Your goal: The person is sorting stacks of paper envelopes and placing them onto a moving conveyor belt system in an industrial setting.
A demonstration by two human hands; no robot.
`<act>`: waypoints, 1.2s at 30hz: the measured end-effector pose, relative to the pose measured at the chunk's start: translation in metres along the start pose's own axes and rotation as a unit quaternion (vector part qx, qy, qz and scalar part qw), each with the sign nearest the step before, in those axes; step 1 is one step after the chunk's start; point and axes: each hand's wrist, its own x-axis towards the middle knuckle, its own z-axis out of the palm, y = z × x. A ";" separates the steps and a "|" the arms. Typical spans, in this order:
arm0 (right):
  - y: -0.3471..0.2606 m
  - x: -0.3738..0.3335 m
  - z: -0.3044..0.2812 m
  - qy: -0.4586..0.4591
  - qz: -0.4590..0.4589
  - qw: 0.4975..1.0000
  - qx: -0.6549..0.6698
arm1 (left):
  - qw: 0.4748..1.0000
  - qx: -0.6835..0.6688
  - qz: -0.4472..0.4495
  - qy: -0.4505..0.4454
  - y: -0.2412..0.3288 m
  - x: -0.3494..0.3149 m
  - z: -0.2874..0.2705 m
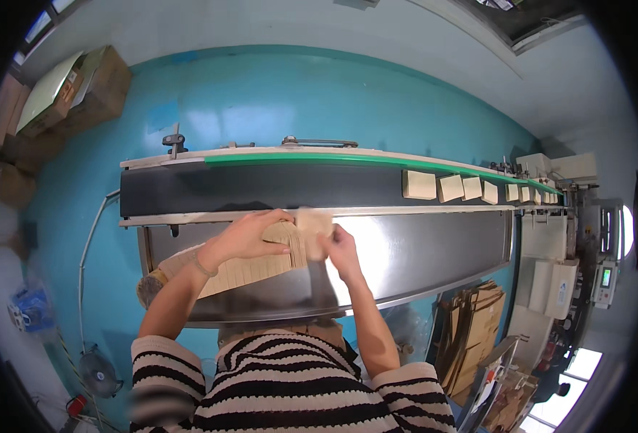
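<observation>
single fisheye view, worn on the head, from the near side of the conveyor (297, 186): it looks down and forward over the conveyor, close above the left hand (245, 234) and right hand (343, 252).

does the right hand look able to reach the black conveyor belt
Probably yes: the right hand is close to the black conveyor belt; only its near rail and the blurred tan packet it holds lie between.

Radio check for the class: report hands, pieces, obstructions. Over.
Left hand on row of tan pieces. Right hand holding one blurred piece. Pale rail between steel table and black belt.
</observation>
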 end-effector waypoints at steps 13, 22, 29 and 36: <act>-0.024 -0.012 0.043 -0.007 0.088 0.989 0.120 | 0.998 0.022 0.051 0.009 -0.015 -0.016 -0.009; -0.020 0.015 0.045 0.055 0.023 0.993 0.098 | 0.999 0.012 0.025 -0.031 -0.022 -0.015 -0.015; -0.028 -0.014 0.061 -0.047 0.078 0.993 0.079 | 1.000 0.021 0.015 -0.015 -0.026 -0.032 -0.019; -0.023 -0.006 0.059 -0.071 0.056 0.995 0.037 | 1.000 0.019 0.000 -0.008 -0.032 -0.036 -0.018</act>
